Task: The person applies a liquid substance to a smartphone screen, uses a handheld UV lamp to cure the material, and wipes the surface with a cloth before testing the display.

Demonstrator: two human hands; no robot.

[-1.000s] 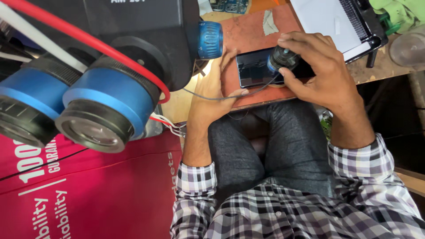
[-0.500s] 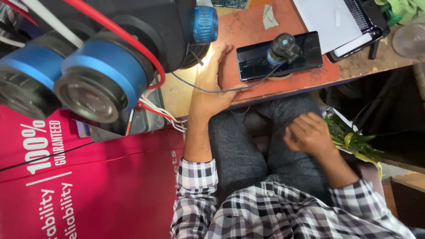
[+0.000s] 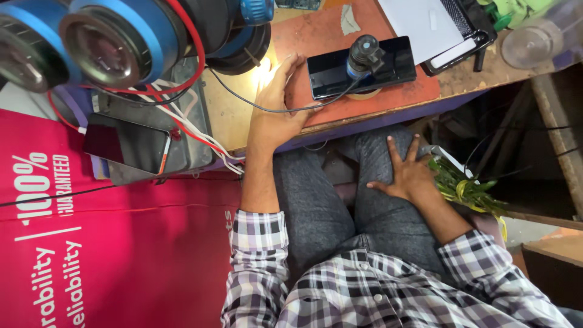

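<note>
Resting left hand (image 3: 276, 118) at bench edge (image 3: 364, 118)

left hand (image 3: 276, 115) rests flat on the desk edge (image 3: 364, 115), just left of the black phone (image 3: 361, 67). small black lens (image 3: 364, 54) stands on the phone. right hand (image 3: 408, 173) lies open on the thigh, below the phone.

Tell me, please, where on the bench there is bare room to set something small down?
The red mat is bare between the left hand and the phone, and above the phone near a scrap of tape. The right hand rests on the thigh. Crowded: the microscope corner with its wires, and the tray side.
</note>
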